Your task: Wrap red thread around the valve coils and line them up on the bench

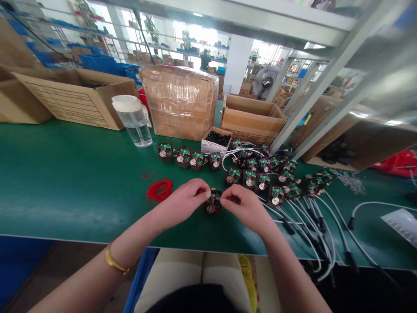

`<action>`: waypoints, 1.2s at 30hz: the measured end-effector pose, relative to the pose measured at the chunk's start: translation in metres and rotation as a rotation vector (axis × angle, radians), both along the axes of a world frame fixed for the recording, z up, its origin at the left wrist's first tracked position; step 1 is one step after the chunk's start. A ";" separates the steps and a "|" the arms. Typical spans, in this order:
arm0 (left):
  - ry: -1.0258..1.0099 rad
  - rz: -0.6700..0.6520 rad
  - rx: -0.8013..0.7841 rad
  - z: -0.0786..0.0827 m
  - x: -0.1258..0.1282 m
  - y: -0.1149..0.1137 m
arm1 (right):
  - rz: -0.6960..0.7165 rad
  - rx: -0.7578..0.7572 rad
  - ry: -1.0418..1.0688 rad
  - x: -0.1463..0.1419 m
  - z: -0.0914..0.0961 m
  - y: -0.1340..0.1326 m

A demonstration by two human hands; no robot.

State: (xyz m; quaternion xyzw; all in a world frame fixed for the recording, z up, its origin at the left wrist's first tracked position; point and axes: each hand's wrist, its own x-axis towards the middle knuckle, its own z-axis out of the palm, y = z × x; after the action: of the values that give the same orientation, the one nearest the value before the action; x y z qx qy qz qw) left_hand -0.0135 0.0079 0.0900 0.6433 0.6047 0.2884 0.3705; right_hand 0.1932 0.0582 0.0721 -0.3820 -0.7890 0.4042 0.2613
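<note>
Green tabletop (97, 182) bears a small black module with green circuit board (213, 204) between left hand (189, 198) and right hand (243, 205); both pinch narrowly, but whether they hold it, I cannot tell.

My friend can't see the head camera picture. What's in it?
Left hand and right hand work at a circuit-board module on a green table. Red wire lies left; more modules sit behind and right, with white cables.

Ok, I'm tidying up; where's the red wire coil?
In the head view, the red wire coil lies left of centre on the green table, just left of the left hand and nearer the person than the bottle.
</note>
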 end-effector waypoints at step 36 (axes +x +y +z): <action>0.102 0.128 0.055 -0.004 0.020 -0.020 | 0.046 0.113 -0.077 -0.001 0.006 -0.002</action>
State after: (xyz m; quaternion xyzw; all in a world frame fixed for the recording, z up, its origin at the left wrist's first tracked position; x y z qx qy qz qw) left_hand 0.0064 -0.0123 0.0856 0.6271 0.6545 0.2951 0.3022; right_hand 0.1919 0.0567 0.0776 -0.3636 -0.8286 0.3499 0.2426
